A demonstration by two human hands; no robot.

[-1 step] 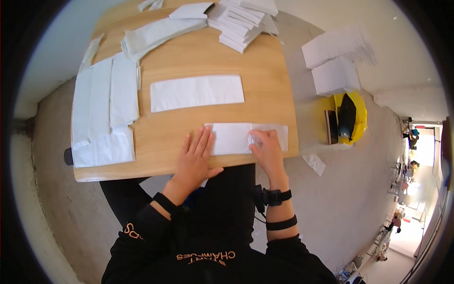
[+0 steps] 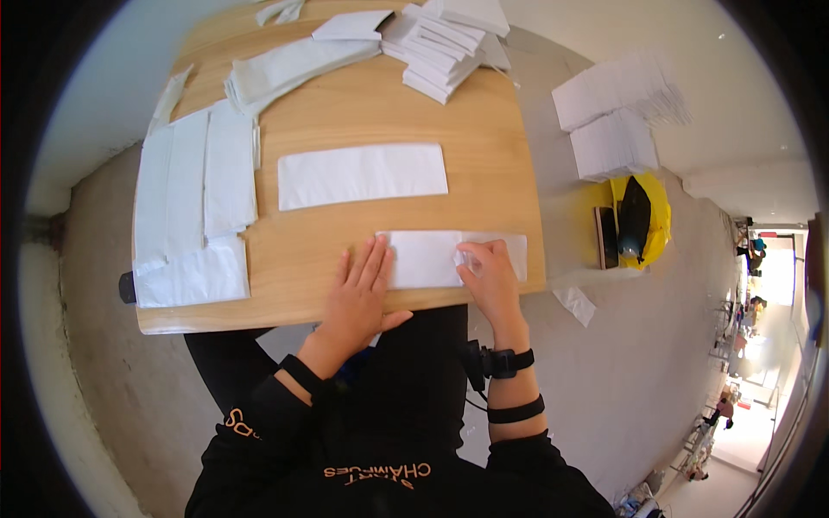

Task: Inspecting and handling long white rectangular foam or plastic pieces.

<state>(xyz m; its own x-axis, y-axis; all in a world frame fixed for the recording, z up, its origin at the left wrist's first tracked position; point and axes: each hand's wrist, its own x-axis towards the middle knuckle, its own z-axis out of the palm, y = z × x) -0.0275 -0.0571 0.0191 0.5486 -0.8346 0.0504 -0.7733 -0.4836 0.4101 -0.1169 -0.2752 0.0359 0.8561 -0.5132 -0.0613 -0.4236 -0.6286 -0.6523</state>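
Note:
A long white strip of folded paper or card [image 2: 420, 259] lies along the near right edge of the table, with a crease across it. My left hand [image 2: 356, 289] rests flat, fingers stretched out, its fingertips on the strip's left end. My right hand [image 2: 490, 281] is closed in a pinch over the strip's right part. A small crumpled whitish scrap [image 2: 458, 257] shows at its fingertips; whether it is paper or film I cannot tell. Just beyond lies a flat white pouch-like sheet [image 2: 363, 176], touched by neither hand.
Stacks of white sleeves [image 2: 186, 173] cover the table's left side. More white sleeves [image 2: 298, 69] and a heap of white folded pieces [image 2: 445, 47] lie at the far edge. White stacks [image 2: 611, 142] and a yellow bag [image 2: 658, 220] stand right of the wooden table [image 2: 363, 112].
The whole view has shifted very slightly, so the table sits a little lower. Both hands hold the same places on the strip.

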